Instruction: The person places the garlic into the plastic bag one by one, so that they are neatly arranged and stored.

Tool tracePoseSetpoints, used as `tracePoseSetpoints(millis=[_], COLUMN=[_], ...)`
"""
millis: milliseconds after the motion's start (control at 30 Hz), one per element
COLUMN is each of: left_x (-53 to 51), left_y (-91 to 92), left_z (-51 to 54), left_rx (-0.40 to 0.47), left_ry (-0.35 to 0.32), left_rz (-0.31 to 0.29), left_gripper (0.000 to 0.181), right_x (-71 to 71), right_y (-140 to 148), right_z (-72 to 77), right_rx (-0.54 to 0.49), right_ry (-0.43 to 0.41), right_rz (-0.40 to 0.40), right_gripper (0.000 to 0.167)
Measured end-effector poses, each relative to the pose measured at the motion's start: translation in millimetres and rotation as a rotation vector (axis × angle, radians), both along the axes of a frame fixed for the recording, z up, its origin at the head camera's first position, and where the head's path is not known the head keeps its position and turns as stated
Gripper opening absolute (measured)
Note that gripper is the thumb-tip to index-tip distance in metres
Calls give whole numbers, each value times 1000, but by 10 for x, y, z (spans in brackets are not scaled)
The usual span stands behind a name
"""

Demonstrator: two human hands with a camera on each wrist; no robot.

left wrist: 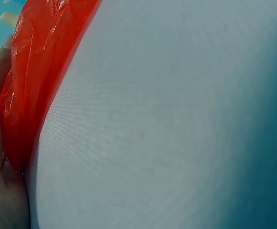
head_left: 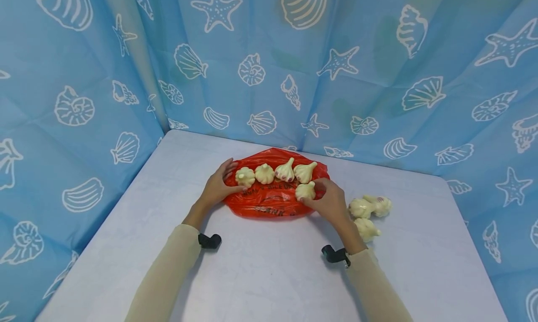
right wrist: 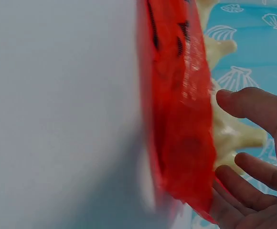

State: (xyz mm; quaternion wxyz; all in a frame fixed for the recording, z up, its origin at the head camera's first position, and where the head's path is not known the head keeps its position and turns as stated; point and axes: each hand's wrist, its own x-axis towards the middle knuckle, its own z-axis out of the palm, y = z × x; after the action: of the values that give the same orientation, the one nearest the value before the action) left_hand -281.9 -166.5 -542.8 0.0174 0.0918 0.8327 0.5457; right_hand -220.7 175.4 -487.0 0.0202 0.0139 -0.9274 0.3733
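Observation:
A red plastic bag (head_left: 269, 205) with dark print lies flat under five garlic bulbs. Four bulbs, including this leftmost one (head_left: 245, 177), form a row across its upper part; a fifth bulb (head_left: 305, 191) sits below the row's right end. My left hand (head_left: 215, 187) rests at the bag's left edge, fingers extended, thumb beside the leftmost bulb. My right hand (head_left: 331, 201) holds the fifth bulb between thumb and fingers. In the right wrist view, that hand (right wrist: 262, 162) is around a pale bulb (right wrist: 229, 131) at the bag's edge (right wrist: 186, 143).
Several more garlic bulbs (head_left: 366, 229) lie together on the white table (head_left: 260, 270), right of my right hand. Blue curtains (head_left: 273, 55) with white shells and starfish stand behind the table and at both sides. A dark camera is strapped to each wrist.

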Motion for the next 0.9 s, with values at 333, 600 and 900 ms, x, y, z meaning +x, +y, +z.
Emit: tracePoseSetpoints(millis=[333,600,900], left_x=[-10,-10,-10], left_y=[-10,-7,-4], left_z=[-15,-14,-22], left_rx=[-7,-11,2], left_ry=[7,-7,15], left_rz=[1,10,-8], left_gripper=[112,112,110], right_x=[78,93,105], right_y=[167,430,846], right_z=[246,435,600], right_rx=[-58,-48,29], right_ry=[-52,-5,71], right_rz=[-63,-102,-119], right_gripper=[66,62,62])
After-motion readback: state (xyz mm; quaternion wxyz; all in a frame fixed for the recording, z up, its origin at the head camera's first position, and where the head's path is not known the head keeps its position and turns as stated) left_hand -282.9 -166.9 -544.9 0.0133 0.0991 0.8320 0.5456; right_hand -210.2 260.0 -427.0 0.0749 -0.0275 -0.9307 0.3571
